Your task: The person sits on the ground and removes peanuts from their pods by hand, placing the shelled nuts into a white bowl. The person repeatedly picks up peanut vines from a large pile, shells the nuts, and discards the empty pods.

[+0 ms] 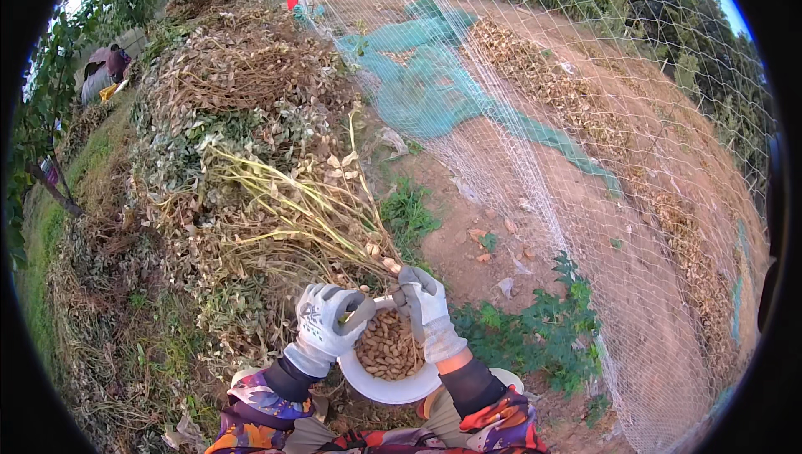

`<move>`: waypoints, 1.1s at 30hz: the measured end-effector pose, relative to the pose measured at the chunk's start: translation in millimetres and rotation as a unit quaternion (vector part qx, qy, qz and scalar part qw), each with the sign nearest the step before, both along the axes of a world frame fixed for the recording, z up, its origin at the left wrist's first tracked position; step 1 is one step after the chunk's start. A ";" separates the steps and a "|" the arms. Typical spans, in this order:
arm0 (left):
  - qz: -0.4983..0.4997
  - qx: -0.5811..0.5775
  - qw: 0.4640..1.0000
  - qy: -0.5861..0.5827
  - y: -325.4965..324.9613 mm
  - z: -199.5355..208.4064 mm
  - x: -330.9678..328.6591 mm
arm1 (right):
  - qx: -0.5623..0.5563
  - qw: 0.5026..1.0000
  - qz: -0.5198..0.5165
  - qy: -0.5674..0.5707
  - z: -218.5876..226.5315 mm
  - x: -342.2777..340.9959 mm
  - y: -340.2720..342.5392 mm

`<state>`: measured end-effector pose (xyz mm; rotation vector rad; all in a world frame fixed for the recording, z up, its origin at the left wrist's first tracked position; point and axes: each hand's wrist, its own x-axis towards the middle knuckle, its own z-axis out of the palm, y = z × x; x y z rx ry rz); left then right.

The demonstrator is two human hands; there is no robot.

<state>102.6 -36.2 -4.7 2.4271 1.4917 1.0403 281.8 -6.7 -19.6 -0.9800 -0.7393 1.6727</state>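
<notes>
My right hand (424,299), in a white and grey glove, is closed round the root end of a bunch of pulled peanut plants (309,207). Their yellow-green stems fan out to the upper left, and a few pale pods (389,263) hang near the grip. Just left of it, my left hand (328,323) is gloved alike. Its thumb and forefinger stand apart in a curve, with nothing visible between them. Below and between both hands sits a white bowl (388,390), partly filled with peanuts in their shells (389,345).
A long heap of dried plants (242,70) runs away on the left. White netting (535,178) rises along the right, with green mesh (430,91) lying by it. Leafy weeds (543,329) grow near my right arm. Another person (115,61) is at the far left.
</notes>
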 end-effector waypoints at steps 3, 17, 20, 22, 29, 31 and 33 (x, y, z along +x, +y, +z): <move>0.006 -0.337 0.831 -0.443 15.2 -16.5 2.2 | 0.001 1.000 0.019 0.001 -0.5 -3.6 -1.8; -0.054 -0.265 0.760 -0.591 21.2 12.6 -18.7 | 0.052 0.991 0.118 -0.017 -10.1 -35.7 -28.7; 0.019 -0.263 0.815 -0.516 20.6 0.9 -35.6 | 0.085 0.985 0.144 -0.038 -9.0 -34.3 -27.6; 0.029 -0.221 0.902 -0.370 13.8 -4.1 -45.9 | 0.074 0.973 0.192 -0.108 -0.6 -29.3 -23.9; 0.052 -0.239 0.906 -0.346 4.1 8.1 -46.3 | 0.104 0.972 0.148 -0.148 -14.4 -35.8 -18.7; 0.043 -0.210 0.920 -0.329 3.2 8.6 -47.2 | 0.116 0.970 0.154 -0.149 -22.0 -33.5 -14.9; 0.003 -0.058 0.961 -0.270 6.8 -3.4 -47.5 | 0.124 0.958 0.181 -0.187 -26.0 -32.4 -9.6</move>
